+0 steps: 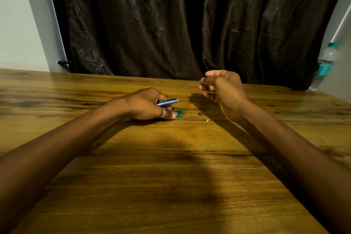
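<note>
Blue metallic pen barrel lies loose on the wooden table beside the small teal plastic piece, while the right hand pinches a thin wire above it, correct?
Not loose: the head view shows the left hand gripping the blue metallic pen barrel beside the small teal plastic piece on the wooden table. The right hand does pinch the thin wire above it.

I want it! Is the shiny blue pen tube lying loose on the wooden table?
No, the left hand grips the shiny blue pen tube.

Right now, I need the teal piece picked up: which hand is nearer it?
Left. The left hand lies just beside the teal piece; the right hand hangs up and right of it.
</note>
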The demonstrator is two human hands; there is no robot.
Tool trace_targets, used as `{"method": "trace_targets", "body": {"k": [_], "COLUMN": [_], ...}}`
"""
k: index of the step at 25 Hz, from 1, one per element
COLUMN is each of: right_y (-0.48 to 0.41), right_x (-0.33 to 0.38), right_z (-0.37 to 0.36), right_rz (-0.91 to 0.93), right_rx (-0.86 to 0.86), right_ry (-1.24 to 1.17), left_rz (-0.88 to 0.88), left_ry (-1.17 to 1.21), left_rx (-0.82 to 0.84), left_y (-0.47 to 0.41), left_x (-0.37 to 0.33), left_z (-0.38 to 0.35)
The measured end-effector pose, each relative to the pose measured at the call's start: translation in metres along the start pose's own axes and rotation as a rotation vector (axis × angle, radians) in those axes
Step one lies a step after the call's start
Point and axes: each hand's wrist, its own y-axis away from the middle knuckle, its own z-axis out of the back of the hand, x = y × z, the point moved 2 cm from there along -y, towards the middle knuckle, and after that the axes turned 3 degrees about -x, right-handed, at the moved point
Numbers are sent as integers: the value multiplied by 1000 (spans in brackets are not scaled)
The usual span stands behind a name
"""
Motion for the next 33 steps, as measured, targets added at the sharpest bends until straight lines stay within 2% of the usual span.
{"method": "trace_targets", "body": {"k": [5, 16, 26, 33], "right_y": [2, 9, 13, 19], "right_x": [3, 11, 12, 9], "right_z": [2, -4, -11, -16], "right_rz": [7, 66, 111, 153], "right_rx": [-18, 7, 51, 114], "right_ry": [-13, -142, -239, -175], "left_rz": [-51, -95, -94, -84], "left_ry": [263, 522, 550, 549], "left_rx": [-41, -23, -20, -13], "left_y": [-2, 1, 1, 3], "left_x": [3, 3, 0, -4], "left_z": [10, 17, 11, 10]}}
